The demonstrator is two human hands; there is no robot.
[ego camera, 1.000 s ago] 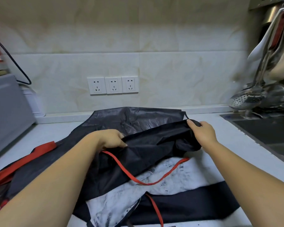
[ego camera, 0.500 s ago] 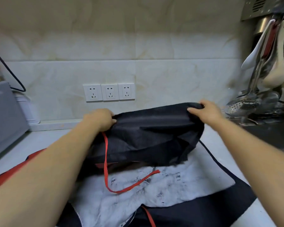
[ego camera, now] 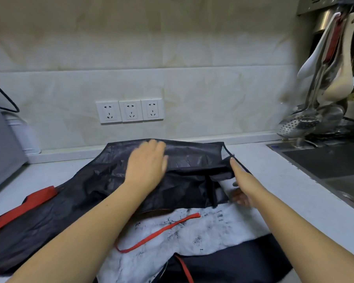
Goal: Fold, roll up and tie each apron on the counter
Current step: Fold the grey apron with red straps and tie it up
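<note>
Plainly, the left hand [ego camera: 146, 164] lies flat on the black apron [ego camera: 188, 160], fingers straight and together, palm down; its fingertips are smeared by blur, so their edges are hard to make out. The right hand [ego camera: 242, 180] sits at the apron's right edge, thumb pointing up beside the folded corner; its other fingers are in shadow low against the cloth and half hidden, so I cannot tell whether it pinches the fabric or only touches it.

The black apron is spread on the pale counter [ego camera: 278, 180], its far edge near the wall; its folded layers overlap under both hands, and where one layer ends is unclear. Nearer the camera a white panel [ego camera: 202, 233] with dark smudged marks shows from under it; a red strap [ego camera: 157, 231] curls across that panel, one end hidden beneath the left forearm. Dark cloth [ego camera: 233, 264] below the panel runs out of the picture's bottom edge. At far left a red band [ego camera: 39, 198] lies on more dark fabric, cut off by the frame.

Three wall sockets [ego camera: 130, 111] sit behind; a grey appliance [ego camera: 0, 144] is cropped at left; hanging utensils [ego camera: 331, 74] and a perforated skimmer [ego camera: 298, 125] crowd the right above a dark sink [ego camera: 325, 162], only partly in view.
</note>
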